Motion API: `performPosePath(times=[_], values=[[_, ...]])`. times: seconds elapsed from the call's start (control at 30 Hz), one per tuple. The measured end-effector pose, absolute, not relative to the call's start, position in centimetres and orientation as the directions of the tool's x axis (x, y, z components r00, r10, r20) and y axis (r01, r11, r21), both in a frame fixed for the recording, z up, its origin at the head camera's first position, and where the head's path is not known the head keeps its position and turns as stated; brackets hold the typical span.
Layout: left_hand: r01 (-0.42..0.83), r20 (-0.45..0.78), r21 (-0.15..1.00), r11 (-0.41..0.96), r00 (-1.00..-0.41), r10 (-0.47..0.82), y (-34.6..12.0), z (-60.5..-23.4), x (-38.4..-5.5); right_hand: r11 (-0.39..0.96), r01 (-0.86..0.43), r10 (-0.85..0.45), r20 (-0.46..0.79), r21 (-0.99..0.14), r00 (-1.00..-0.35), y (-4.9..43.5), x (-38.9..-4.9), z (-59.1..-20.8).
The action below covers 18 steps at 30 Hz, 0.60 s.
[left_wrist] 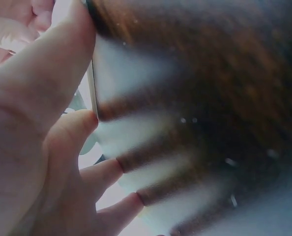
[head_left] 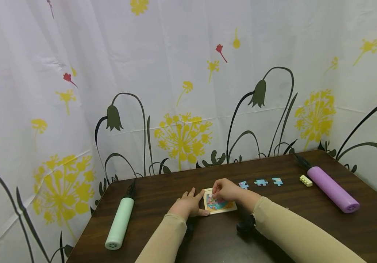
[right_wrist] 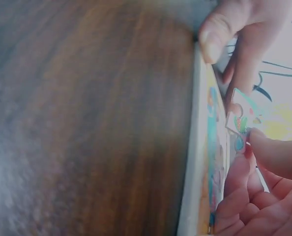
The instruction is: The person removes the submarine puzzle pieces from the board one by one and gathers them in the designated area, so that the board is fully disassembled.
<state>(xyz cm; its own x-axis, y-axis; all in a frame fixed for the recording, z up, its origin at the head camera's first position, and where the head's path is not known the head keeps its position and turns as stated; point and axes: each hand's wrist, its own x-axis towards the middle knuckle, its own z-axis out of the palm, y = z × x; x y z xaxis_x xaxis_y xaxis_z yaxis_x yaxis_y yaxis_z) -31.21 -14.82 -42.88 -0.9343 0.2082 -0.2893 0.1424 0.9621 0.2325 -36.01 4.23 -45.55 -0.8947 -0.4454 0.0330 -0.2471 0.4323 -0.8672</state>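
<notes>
A small jigsaw puzzle with a pale wooden frame (head_left: 220, 210) lies on the brown table, its colourful picture partly hidden by my right hand (head_left: 226, 190). Between thumb and fingertips that hand pinches a puzzle piece (right_wrist: 240, 120), seen tilted above the frame in the right wrist view. My left hand (head_left: 188, 204) rests at the frame's left side, fingers spread, with thumb and index finger touching its edge. Beyond the right hand lie three loose pieces: a near puzzle piece (head_left: 243, 185), a middle puzzle piece (head_left: 261, 182) and a far-right puzzle piece (head_left: 277, 181).
A mint-green hand pump (head_left: 120, 223) lies at the table's left, and a purple hand pump (head_left: 334, 190) at the right. Beside the purple one sits a pale yellow toy brick (head_left: 305, 180). Behind the table (head_left: 162, 190) hangs a flowered curtain (head_left: 188, 73).
</notes>
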Motion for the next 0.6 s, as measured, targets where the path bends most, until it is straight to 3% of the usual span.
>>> performPosePath(times=[0.6], values=[[0.137, -0.285, 0.237, 0.962, -0.937, 0.204, -14.8, -42.9, -31.3, 0.515, -0.212, -0.452, -0.054, -0.831, -0.890, 13.7, -36.8, -40.6]])
